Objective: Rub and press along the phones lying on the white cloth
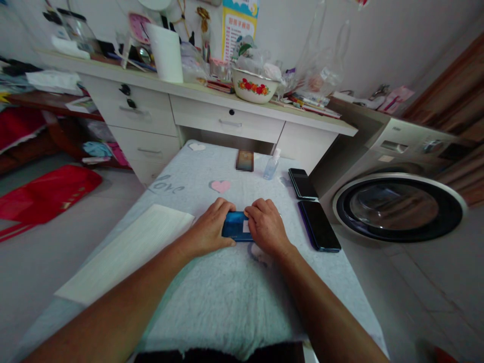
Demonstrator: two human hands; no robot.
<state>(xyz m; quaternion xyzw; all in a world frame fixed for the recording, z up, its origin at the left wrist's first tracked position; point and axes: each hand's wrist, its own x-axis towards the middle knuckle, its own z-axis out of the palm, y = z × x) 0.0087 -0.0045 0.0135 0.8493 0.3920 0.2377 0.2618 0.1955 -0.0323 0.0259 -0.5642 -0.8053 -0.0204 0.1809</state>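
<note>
Blue phone: it lies between your two hands, at or just above the middle of the cloth-covered table [212,297], its blue back [234,229] facing up; you cannot tell whether it rests on the cloth.
White label: a small white patch [245,226] sits toward the phone's right end, partly covered by your fingers.
Left hand: your left hand [212,227] is clamped on the phone's left end, thumb along the near edge and fingers at the far edge.
Right hand: your right hand [266,224] bends over the right end, fingers curled and touching it; whether they grip the phone or pinch the label cannot be told.
Hands together: they sit close, near each other at the phone's far edge.
Left of you: a long whitish sheet [128,252] lies slantwise on the cloth, partly behind your left forearm.
Right of you: two dark phones lie near the table's right edge, the farther one [303,183] just beyond the nearer one [319,225].
Far side: a clear spray bottle [270,167] stands upright, with a small blurred brown item [245,161] to its left.
Cloth print: a pink heart [221,187] shows beyond your hands.
Beyond the table: a white desk [204,115] bears a flowered bowl [254,91]; a washing machine [412,137] stands to the right.
</note>
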